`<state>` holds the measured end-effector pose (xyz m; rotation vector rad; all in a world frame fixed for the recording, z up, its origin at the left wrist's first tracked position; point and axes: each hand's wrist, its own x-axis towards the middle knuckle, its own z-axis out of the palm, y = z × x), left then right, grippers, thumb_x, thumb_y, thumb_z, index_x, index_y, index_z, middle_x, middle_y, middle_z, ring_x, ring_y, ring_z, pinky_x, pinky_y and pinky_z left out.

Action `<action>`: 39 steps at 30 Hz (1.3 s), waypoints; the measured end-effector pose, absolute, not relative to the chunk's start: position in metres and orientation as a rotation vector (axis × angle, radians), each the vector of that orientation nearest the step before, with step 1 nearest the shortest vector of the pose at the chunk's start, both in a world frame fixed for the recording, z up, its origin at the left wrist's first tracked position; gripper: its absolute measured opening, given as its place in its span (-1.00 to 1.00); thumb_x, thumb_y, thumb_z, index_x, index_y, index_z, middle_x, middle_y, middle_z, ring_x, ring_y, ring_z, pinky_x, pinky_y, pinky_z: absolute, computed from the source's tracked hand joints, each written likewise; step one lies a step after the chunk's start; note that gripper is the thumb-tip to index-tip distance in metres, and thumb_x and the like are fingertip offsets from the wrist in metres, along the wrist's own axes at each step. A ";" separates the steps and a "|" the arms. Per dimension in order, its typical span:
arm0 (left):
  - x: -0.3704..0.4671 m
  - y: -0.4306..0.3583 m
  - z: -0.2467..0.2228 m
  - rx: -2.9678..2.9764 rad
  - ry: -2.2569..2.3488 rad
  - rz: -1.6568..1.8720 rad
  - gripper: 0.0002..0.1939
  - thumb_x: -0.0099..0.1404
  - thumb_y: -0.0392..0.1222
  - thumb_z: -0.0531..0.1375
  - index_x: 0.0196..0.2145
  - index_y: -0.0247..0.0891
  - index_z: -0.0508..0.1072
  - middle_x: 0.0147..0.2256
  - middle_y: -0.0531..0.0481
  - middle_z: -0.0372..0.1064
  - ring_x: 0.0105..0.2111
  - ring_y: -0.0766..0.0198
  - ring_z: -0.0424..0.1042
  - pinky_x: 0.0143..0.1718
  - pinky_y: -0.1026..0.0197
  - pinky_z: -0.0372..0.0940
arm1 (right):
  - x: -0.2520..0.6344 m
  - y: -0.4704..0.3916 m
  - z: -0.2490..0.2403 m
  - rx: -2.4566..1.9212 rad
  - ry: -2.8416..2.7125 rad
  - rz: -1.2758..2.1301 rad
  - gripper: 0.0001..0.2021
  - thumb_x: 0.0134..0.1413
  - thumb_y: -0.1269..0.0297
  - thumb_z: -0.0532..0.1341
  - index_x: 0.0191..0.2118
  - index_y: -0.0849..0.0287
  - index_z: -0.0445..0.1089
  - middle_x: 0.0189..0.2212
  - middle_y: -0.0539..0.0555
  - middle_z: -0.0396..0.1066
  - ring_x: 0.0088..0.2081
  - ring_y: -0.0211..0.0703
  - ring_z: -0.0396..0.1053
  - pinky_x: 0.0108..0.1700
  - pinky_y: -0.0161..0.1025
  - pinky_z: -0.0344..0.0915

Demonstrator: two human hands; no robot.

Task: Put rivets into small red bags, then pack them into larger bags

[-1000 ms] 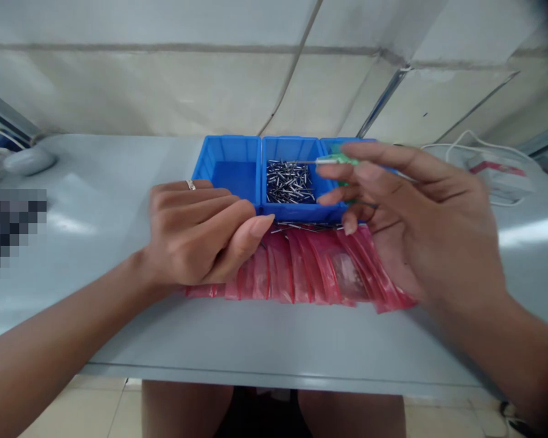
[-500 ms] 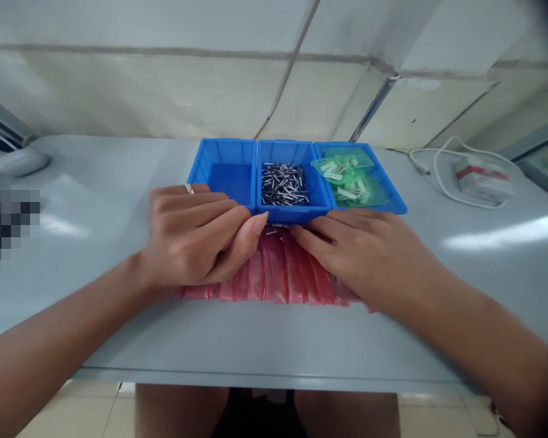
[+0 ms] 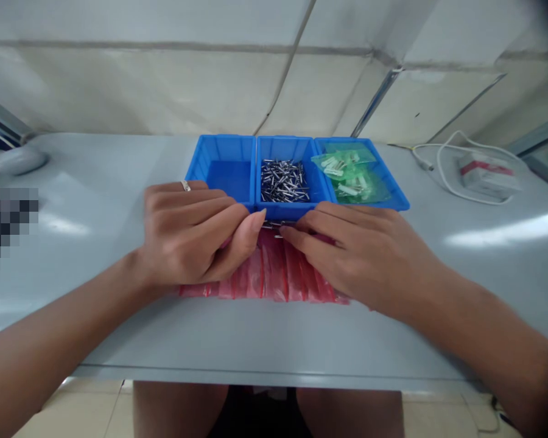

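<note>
My left hand (image 3: 194, 234) is curled closed, with a ring on one finger, over the left end of a row of red plastic bags (image 3: 274, 267). Whatever lies inside its fingers is hidden. From the right, my right hand (image 3: 360, 249) reaches over the bags, its fingers bent together. A small metal pin (image 3: 278, 236) sticks out at its fingertips. Several more metal pins (image 3: 271, 225) lie between the two hands, just in front of the blue bins. The middle blue bin (image 3: 285, 210) holds a heap of such pins (image 3: 285, 181).
An unfilled blue bin (image 3: 226, 146) stands at left; the right blue bin (image 3: 395, 198) holds green bags (image 3: 351, 176) with white parts. Farther right are a white cable (image 3: 442, 176) and a small box (image 3: 488, 173). A computer mouse (image 3: 21, 160) sits at far left.
My right hand has shifted slightly left, its fingertips nearer my left thumb, and a metal pin now shows at them. My left hand keeps its closed shape. The view has tilted slightly.
</note>
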<state>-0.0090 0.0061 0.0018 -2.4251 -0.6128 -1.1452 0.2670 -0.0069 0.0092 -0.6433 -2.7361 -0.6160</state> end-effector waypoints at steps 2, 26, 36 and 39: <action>-0.008 0.006 0.002 -2.407 -0.618 -1.144 -0.64 0.52 -0.38 0.25 -0.43 -0.17 0.30 -0.57 0.17 0.23 -0.60 0.38 0.16 -0.57 0.13 0.05 | 0.266 -0.006 0.009 -0.633 -2.706 -0.629 -0.77 0.45 0.57 0.24 0.05 0.27 0.63 -0.15 0.12 0.67 -0.15 -0.02 0.60 -0.24 -0.09 0.41; -0.009 0.006 0.002 -2.391 -0.528 -1.138 -0.91 0.57 -0.23 0.34 -0.08 -0.33 0.56 -0.39 0.02 0.57 -0.47 0.32 0.51 -0.44 0.19 0.37 | 0.249 -0.034 0.026 -1.151 -1.811 0.395 -0.93 0.39 0.20 0.46 -0.12 -0.16 0.74 -0.22 -0.04 0.72 -0.31 -0.05 0.62 -0.33 -0.03 0.60; -0.011 0.006 0.003 -2.489 -0.537 -1.173 -0.63 0.65 -0.23 0.11 -0.40 -0.14 0.28 -0.57 0.10 0.23 -0.60 0.31 0.25 -0.55 0.09 0.07 | 0.248 -0.021 0.023 -1.030 -1.568 0.675 -0.91 0.27 0.30 0.53 -0.14 -0.03 0.75 -0.26 0.00 0.73 -0.40 -0.16 0.58 -0.48 -0.22 0.47; -0.011 0.006 0.002 -2.456 -0.562 -1.190 -0.65 0.55 -0.36 0.16 -0.41 -0.12 0.20 -0.56 0.12 0.24 -0.61 0.31 0.22 -0.57 0.08 0.07 | 0.253 -0.015 0.023 -1.017 -1.602 0.554 -0.78 0.41 0.39 0.40 0.07 0.01 0.70 -0.05 0.08 0.75 -0.30 -0.13 0.64 -0.33 -0.14 0.58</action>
